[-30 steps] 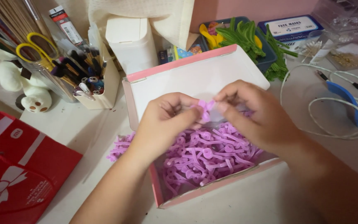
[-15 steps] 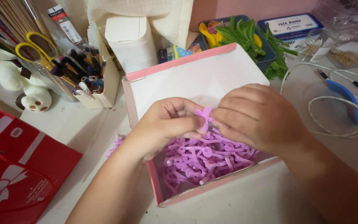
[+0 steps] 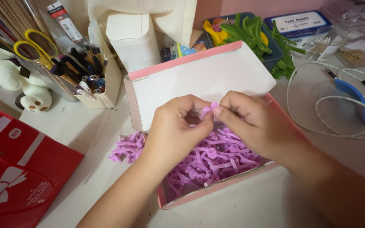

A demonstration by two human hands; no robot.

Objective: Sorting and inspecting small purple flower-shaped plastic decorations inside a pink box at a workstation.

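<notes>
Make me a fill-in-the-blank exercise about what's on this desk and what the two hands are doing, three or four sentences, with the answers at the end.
1. Both the left hand and the right hand pinch one small piece whose colour is ____.
2. The hands work over a pink-edged box holding a pile of ____ pieces of the same colour.
3. The scissors in the clear holder have ____ handles.
4. The gift bag with a white bow print is ____.

Missing words: purple; purple; yellow; red
</notes>
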